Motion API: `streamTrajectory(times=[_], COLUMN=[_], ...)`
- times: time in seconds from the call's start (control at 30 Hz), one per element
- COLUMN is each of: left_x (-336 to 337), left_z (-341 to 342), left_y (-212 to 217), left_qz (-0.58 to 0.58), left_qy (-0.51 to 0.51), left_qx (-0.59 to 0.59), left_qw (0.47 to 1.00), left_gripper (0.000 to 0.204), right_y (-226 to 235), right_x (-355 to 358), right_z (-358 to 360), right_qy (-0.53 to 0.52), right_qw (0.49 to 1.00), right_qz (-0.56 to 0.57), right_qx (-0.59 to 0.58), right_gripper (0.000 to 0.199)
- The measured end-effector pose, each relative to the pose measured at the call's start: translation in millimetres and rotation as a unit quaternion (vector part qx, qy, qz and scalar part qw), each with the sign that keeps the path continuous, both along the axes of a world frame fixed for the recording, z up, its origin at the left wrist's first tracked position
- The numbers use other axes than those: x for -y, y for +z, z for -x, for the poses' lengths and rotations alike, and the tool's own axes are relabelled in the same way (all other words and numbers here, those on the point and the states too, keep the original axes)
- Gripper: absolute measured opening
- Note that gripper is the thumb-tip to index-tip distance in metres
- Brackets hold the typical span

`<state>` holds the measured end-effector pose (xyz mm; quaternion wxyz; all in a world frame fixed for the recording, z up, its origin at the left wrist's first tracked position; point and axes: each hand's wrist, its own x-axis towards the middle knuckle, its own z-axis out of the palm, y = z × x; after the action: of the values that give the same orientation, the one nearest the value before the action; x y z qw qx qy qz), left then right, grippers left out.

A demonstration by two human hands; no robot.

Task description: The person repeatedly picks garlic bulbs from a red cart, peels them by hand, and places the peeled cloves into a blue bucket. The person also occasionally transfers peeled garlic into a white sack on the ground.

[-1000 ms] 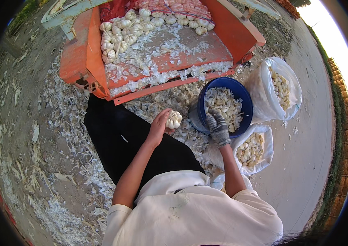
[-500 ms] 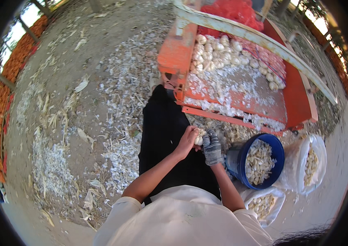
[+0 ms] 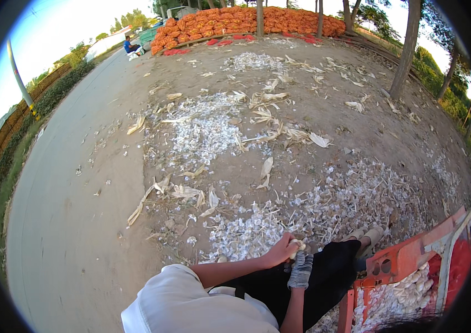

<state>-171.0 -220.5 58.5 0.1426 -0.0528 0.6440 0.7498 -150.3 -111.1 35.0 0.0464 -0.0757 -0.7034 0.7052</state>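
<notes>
Left hand [image 3: 280,251] curled; gloved right hand [image 3: 301,268] just beside it.

Gripped in bare left hand [image 3: 280,252]: pale garlic bulb [image 3: 300,245], partly hidden. Close at its near side: right hand [image 3: 300,272] in striped grey glove; exact contact too small to tell. Both hands above black trousers [image 3: 324,283]; white shirt [image 3: 191,305] at near edge. Near right: orange metal frame [image 3: 388,267] holding whole bulbs [image 3: 413,289] and skin flakes [image 3: 377,302]; red netting [image 3: 460,263] at its right. Mid-scene: brown earth [image 3: 191,72], strewn with white scraps [image 3: 205,127] and dry husks [image 3: 266,169]. Left: grey path [image 3: 69,194], running from near to far. Far left: seated person [image 3: 129,45] in blue. Far centre: long stack of orange net sacks [image 3: 235,25]. Far right: leaning tree trunk [image 3: 407,50].
</notes>
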Motion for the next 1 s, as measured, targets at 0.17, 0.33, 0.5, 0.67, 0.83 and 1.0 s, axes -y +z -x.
streamTrajectory(times=[0.17,0.33,0.5,0.67,0.83,1.0], left_x=[1,8,21,25,9,10], left_z=[2,5,-3,-2,-16,-12], left_y=[8,10,-6,-6,-16,-8], left_qz=[-0.016,-0.001,-0.102,-0.057,0.098,0.116], left_qy=[0.025,0.016,0.009,0.007,0.003,-0.033], left_qx=[0.054,0.07,0.112,0.06,-0.023,-0.004], left_qw=[0.998,0.997,0.988,0.997,0.995,0.993], left_gripper=[0.025,0.027,0.027,0.034,0.032,0.031], right_y=[8,24,16,6,-4,6], right_x=[0,8,10,-2,9,5], right_z=[4,0,-5,-6,-5,-14], right_qy=[0.026,0.023,0.073,0.017,0.096,0.065], right_qw=[0.991,0.995,0.99,0.923,0.988,0.991], right_qz=[0.063,0.019,0.096,0.349,-0.122,0.044], right_qx=[0.118,0.096,0.074,0.161,0.006,0.11], right_gripper=[0.015,0.012,0.006,0.007,0.016,0.012])
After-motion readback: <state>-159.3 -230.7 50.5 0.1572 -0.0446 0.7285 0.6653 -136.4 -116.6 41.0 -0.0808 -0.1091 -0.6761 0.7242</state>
